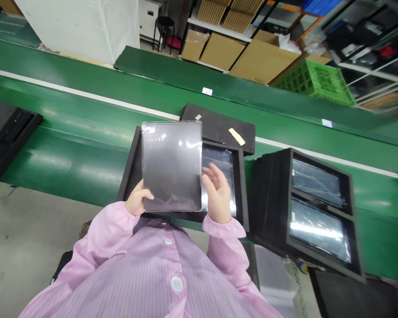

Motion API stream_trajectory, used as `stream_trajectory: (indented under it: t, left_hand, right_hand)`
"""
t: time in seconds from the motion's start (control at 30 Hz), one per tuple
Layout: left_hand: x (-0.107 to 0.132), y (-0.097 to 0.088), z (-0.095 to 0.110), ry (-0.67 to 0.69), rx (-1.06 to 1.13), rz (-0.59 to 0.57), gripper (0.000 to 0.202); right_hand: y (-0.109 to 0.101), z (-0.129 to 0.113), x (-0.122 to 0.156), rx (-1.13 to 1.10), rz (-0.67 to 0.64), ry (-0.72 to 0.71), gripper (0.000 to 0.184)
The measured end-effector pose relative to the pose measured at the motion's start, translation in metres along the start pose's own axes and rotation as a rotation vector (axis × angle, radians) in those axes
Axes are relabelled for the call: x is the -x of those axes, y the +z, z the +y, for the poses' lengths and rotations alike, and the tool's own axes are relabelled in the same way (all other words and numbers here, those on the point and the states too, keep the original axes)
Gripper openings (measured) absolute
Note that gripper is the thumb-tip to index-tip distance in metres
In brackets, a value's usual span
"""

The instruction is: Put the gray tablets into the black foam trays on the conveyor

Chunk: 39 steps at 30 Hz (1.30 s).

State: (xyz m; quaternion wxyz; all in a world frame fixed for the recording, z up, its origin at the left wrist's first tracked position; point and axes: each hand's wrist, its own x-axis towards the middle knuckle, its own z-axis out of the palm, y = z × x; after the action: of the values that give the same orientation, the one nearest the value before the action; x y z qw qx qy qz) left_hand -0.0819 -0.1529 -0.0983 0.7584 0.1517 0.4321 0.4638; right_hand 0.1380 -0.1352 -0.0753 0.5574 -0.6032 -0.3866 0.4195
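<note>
My left hand (137, 201) grips the lower left corner of a grey tablet-shaped case in a glossy plastic bag (171, 165), held upright in front of me. Just right of the case, my right hand (218, 193) hovers with its fingers spread and nothing in them. Under both hands a black foam tray (240, 185) lies on the green conveyor belt (86, 145), with another shiny bagged piece (223, 165) in its right pocket. Pink striped sleeves cover both arms.
A tall stack of black foam trays (305, 207) with two shiny bagged pieces on top stands to the right. A flat black foam lid (219, 126) with tape lies behind. More black trays (6, 137) sit at the far left. Cardboard boxes (262, 59) and a green crate (313, 79) line the back.
</note>
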Motion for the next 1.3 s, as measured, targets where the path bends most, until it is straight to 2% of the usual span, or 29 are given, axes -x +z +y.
stream_trajectory:
  t: [0.07, 0.13, 0.23, 0.33, 0.43, 0.5, 0.53, 0.6, 0.67, 0.73, 0.8, 0.87, 0.93, 0.97, 1.03, 1.1, 1.13, 1.17, 1.2, 1.23, 1.3]
  left_hand:
    - [0.000, -0.001, 0.001, 0.001, -0.014, -0.003, 0.052]
    - [-0.001, 0.001, 0.002, -0.007, -0.055, -0.018, 0.058]
    - [-0.001, 0.006, 0.000, -0.010, -0.166, -0.078, 0.080]
    - [0.001, 0.011, -0.003, 0.067, -0.267, -0.042, 0.097]
    - [0.012, 0.015, 0.000, 0.167, -0.302, -0.076, 0.091]
    - [0.021, 0.017, 0.008, 0.218, -0.282, -0.144, 0.079]
    - [0.025, 0.017, 0.013, 0.246, -0.263, -0.142, 0.075]
    - [0.031, 0.016, 0.025, 0.285, -0.251, -0.035, 0.070]
    - [0.032, 0.009, 0.035, 0.269, -0.297, 0.123, 0.069]
    - [0.028, -0.001, 0.039, 0.208, -0.371, 0.215, 0.072]
    - [0.022, -0.014, 0.036, 0.182, -0.443, 0.226, 0.073]
    - [0.017, -0.025, 0.029, 0.223, -0.594, 0.223, 0.070]
    - [0.015, -0.031, 0.020, 0.315, -0.882, 0.255, 0.066]
    - [0.016, -0.031, 0.016, 0.378, -1.059, 0.272, 0.065]
    - [0.021, -0.028, 0.013, 0.533, -1.392, 0.280, 0.061]
    - [0.028, -0.025, 0.016, 0.688, -1.595, 0.322, 0.057]
    - [0.031, -0.025, 0.020, 0.728, -1.645, 0.394, 0.061]
    - [0.034, -0.028, 0.025, 0.715, -1.668, 0.491, 0.066]
    - [0.035, -0.033, 0.031, 0.645, -1.667, 0.606, 0.074]
    - [0.034, -0.040, 0.038, 0.495, -1.672, 0.680, 0.081]
    - [0.027, -0.060, 0.049, 0.048, -1.666, 0.621, 0.067]
  right_hand:
    - [0.000, -0.002, 0.002, -0.053, -0.238, 0.187, 0.049]
    - [-0.001, -0.011, 0.004, -0.069, -0.364, 0.267, 0.041]
    - [-0.008, -0.031, 0.005, -0.003, -0.328, 0.173, 0.029]
    - [-0.012, -0.055, 0.010, 0.099, -0.281, -0.001, 0.028]
    - [0.000, -0.070, 0.024, 0.247, -0.298, -0.101, 0.045]
    - [0.015, -0.073, 0.037, 0.322, -0.402, -0.126, 0.055]
    - [0.022, -0.072, 0.043, 0.341, -0.483, -0.135, 0.056]
    - [0.032, -0.068, 0.050, 0.338, -0.640, -0.149, 0.051]
    - [0.029, -0.060, 0.049, 0.304, -0.710, -0.143, 0.043]
    - [0.014, -0.047, 0.040, 0.270, -0.648, -0.116, 0.040]
    - [-0.014, -0.032, 0.025, 0.248, -0.475, -0.067, 0.038]
    - [-0.048, -0.015, 0.006, 0.280, -0.204, -0.031, 0.036]
    - [-0.081, 0.001, -0.011, 0.414, 0.116, -0.015, 0.040]
    - [-0.096, 0.008, -0.019, 0.506, 0.218, 0.021, 0.044]
    - [-0.117, 0.020, -0.032, 0.623, 0.269, 0.155, 0.047]
    - [-0.127, 0.030, -0.040, 0.614, 0.178, 0.293, 0.036]
    - [-0.129, 0.033, -0.043, 0.581, 0.129, 0.334, 0.029]
    - [-0.129, 0.035, -0.044, 0.544, 0.100, 0.353, 0.025]
    - [-0.128, 0.037, -0.044, 0.510, 0.087, 0.362, 0.024]
    - [-0.127, 0.037, -0.044, 0.476, 0.089, 0.360, 0.025]
    - [-0.125, 0.035, -0.040, 0.401, 0.120, 0.337, 0.024]
